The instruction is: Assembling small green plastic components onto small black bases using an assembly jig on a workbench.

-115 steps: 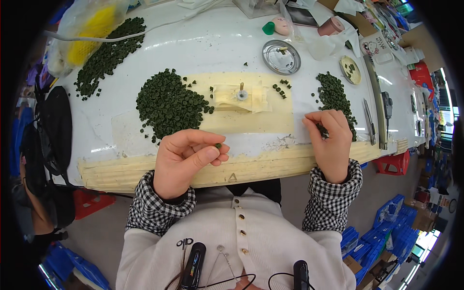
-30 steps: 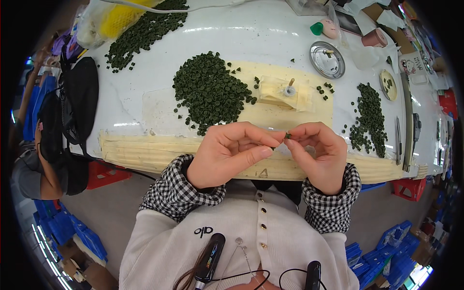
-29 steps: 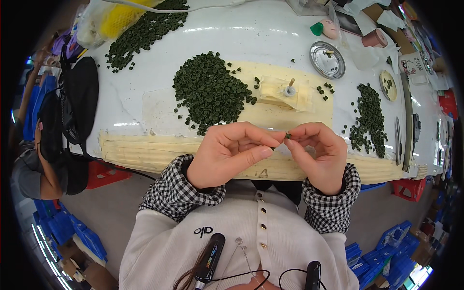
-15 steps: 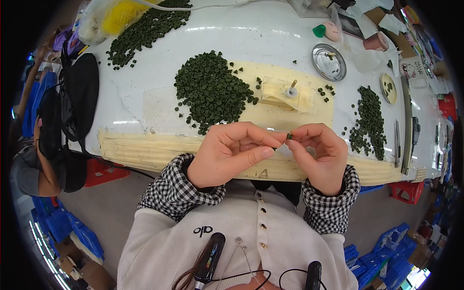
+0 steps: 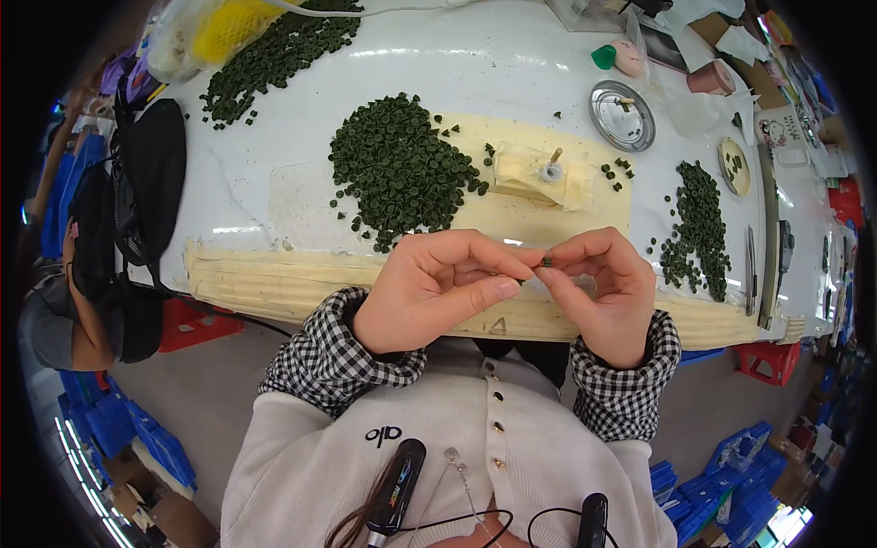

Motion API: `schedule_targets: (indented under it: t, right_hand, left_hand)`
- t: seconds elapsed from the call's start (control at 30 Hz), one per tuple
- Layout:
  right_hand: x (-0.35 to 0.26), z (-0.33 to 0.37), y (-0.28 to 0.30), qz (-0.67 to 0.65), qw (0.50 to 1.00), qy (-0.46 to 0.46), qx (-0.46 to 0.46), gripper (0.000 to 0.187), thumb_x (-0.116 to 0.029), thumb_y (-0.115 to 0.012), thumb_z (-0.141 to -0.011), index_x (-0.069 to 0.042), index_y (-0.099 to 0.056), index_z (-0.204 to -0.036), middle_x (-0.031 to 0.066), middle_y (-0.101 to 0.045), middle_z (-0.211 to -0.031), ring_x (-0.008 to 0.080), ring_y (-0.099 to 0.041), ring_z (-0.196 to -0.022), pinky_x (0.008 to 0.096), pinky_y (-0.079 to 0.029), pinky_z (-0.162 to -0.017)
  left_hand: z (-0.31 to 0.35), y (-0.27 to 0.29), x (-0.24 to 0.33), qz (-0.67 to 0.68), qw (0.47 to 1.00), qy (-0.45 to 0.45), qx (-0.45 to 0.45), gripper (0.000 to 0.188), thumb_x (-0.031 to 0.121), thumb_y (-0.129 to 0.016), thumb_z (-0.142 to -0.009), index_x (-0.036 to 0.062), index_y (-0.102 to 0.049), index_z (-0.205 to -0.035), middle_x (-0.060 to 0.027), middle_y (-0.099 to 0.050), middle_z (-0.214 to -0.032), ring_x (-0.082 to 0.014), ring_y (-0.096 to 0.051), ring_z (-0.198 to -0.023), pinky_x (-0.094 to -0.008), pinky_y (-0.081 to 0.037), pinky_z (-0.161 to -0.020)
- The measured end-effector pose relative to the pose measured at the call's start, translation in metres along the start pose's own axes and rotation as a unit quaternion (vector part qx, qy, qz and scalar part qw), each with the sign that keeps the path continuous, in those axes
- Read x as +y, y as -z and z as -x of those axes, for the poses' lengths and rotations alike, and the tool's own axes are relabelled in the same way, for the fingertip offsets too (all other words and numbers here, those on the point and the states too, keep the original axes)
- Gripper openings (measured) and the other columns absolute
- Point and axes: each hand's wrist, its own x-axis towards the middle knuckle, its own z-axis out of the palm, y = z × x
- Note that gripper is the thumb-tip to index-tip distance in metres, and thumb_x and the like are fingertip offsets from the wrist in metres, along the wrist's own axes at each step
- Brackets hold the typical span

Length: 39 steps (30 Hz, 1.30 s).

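Head view: on the person's side of the taped block [image 5: 518, 172], the right hand [image 5: 605, 285] pinches a small green piece [image 5: 547, 262] between thumb and finger. The left hand [image 5: 427, 288], touching the other, grips a second green piece [image 5: 521, 281], mostly hidden. Left of the block lies a large green heap [image 5: 399, 164]; a smaller heap [image 5: 698, 205], well to the block's right.

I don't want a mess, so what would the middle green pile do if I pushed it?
The middle green pile would probably spread: its pieces lie loose, with strays around it. They look light, being tiny. Some might roll, looking round.
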Motion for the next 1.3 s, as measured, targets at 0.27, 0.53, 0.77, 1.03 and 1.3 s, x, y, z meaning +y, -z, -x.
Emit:
schedule_targets:
  t: [0.27,0.53,0.77,1.03,1.3]
  right_hand:
    - [0.0015,0.0001,0.001,0.037,0.998,0.052,-0.012,0.018,0.004,-0.076,-0.076,0.003,-0.068,-0.092,0.0073,-0.069,-0.087,0.0131,-0.067,-0.077,0.0247,-0.055,-0.071]
    - [0.0023,-0.0005,0.0013,0.092,0.989,0.115,0.0,0.018,0.003,-0.079,-0.073,0.002,-0.065,-0.085,0.0078,-0.068,-0.082,0.0132,-0.065,-0.071,0.0244,-0.054,-0.066]
    - [-0.0001,0.0,0.0008,0.118,0.988,0.094,0.021,0.019,0.001,-0.08,-0.073,0.002,-0.065,-0.084,0.0074,-0.068,-0.081,0.0132,-0.065,-0.069,0.024,-0.054,-0.065]
    - [0.0046,0.001,-0.0003,0.09,0.991,0.092,0.02,0.017,0.003,-0.078,-0.074,0.003,-0.068,-0.088,0.0084,-0.069,-0.082,0.0142,-0.068,-0.073,0.0243,-0.055,-0.067]
    - [0.0023,0.0012,-0.0019,0.07,0.995,0.064,0.032,0.015,0.005,-0.075,-0.076,0.004,-0.068,-0.089,0.0088,-0.07,-0.084,0.014,-0.069,-0.075,0.0246,-0.055,-0.069]
  left_hand:
    - [0.0001,0.0003,-0.0006,-0.003,1.0,-0.005,-0.009,0.015,-0.003,-0.058,-0.093,-0.0061,-0.063,-0.107,-0.0225,-0.062,-0.122,-0.0206,-0.06,-0.114,-0.0327,-0.046,-0.101]
    - [-0.0002,0.0022,-0.0056,0.013,0.999,-0.015,-0.033,0.018,-0.003,-0.058,-0.093,-0.0067,-0.061,-0.11,-0.0205,-0.061,-0.122,-0.0197,-0.059,-0.115,-0.0311,-0.046,-0.102]
    - [0.0,0.0001,-0.0016,-0.009,1.0,-0.009,-0.006,0.014,-0.002,-0.059,-0.093,-0.0051,-0.064,-0.106,-0.0232,-0.062,-0.122,-0.0236,-0.059,-0.117,-0.0371,-0.043,-0.104]
    - [0.0002,0.0029,-0.0047,-0.008,1.0,-0.019,-0.023,0.017,-0.003,-0.058,-0.093,-0.0063,-0.061,-0.11,-0.0217,-0.06,-0.125,-0.0208,-0.059,-0.116,-0.0317,-0.045,-0.103]
    - [0.0011,0.0,-0.0016,-0.02,1.0,-0.022,-0.002,0.015,-0.003,-0.058,-0.092,-0.0054,-0.063,-0.107,-0.0233,-0.062,-0.122,-0.0233,-0.059,-0.118,-0.0362,-0.044,-0.104]
